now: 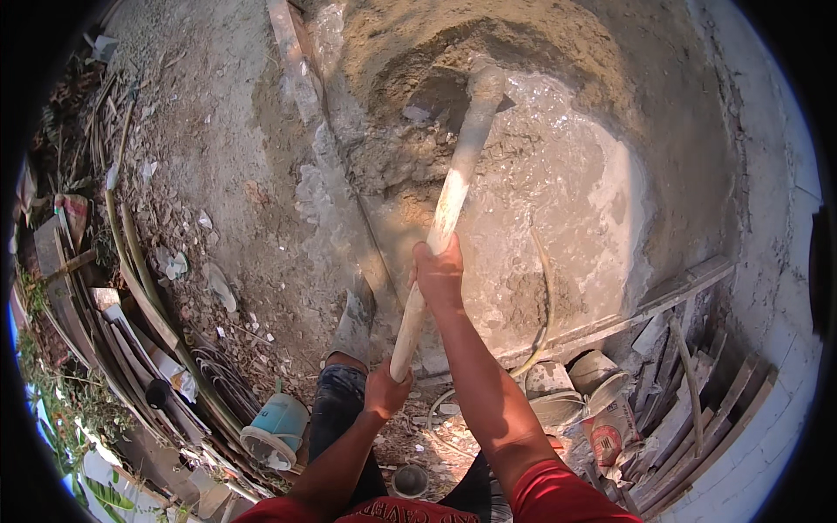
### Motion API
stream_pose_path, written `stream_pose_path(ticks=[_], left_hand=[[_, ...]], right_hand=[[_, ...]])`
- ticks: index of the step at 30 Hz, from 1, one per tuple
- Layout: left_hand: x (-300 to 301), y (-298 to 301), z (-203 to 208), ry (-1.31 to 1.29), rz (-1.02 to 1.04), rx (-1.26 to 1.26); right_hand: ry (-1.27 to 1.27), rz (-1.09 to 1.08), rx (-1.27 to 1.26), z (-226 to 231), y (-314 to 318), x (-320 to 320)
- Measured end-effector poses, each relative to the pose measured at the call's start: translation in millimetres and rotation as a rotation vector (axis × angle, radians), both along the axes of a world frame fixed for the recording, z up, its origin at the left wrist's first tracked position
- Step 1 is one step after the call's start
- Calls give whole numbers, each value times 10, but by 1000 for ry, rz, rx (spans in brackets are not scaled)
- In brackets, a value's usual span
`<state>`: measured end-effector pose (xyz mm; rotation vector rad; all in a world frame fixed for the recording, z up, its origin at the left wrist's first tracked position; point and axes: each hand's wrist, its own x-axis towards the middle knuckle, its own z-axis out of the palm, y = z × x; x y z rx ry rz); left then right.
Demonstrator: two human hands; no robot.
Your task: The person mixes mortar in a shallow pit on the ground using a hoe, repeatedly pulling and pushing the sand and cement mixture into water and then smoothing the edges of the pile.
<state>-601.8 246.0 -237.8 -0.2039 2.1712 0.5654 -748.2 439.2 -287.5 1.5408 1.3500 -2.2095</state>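
Observation:
My right hand [438, 272] is closed around the middle of a hoe's [453, 187] pale wooden handle. Lower down, at the butt end, my left hand [386, 392] also grips it. The handle slants up and to the right, away from me. At its far end the dark hoe blade [443, 98] rests against wet sandy mix, partly sunk in or covered by it. A shiny grey puddle of wet cement [575, 166] spreads to the right of the handle. Behind the blade rises a brown sand heap [558, 35].
A thin hose [549, 296] runs into the puddle over a board edge [671, 296]. Buckets [551, 392], a cement sack [610, 436] and planks [715, 418] lie at lower right. A blue bucket [283, 418], bamboo poles [144, 296] and rubble are at left. A wall [785, 174] bounds the right.

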Motion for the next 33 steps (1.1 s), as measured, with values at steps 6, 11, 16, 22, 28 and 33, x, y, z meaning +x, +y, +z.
stream_pose_path(ticks=[6, 11, 16, 22, 28, 33], left_hand=[[-866, 800, 41, -132, -138, 86], [395, -90, 351, -417, 81, -70], [991, 207, 1150, -339, 40, 27], [333, 570, 540, -366, 61, 139], [446, -44, 734, -590, 195, 425], [366, -692, 1578, -450, -99, 233]], right_hand=[[-110, 2, 291, -717, 1030, -458], [-345, 216, -59, -251, 18, 353], [-361, 277, 310, -39, -125, 1336], [-191, 171, 474, -100, 516, 635], [-359, 532, 416, -890, -60, 1240], [-523, 71, 287, 161, -618, 1570]])
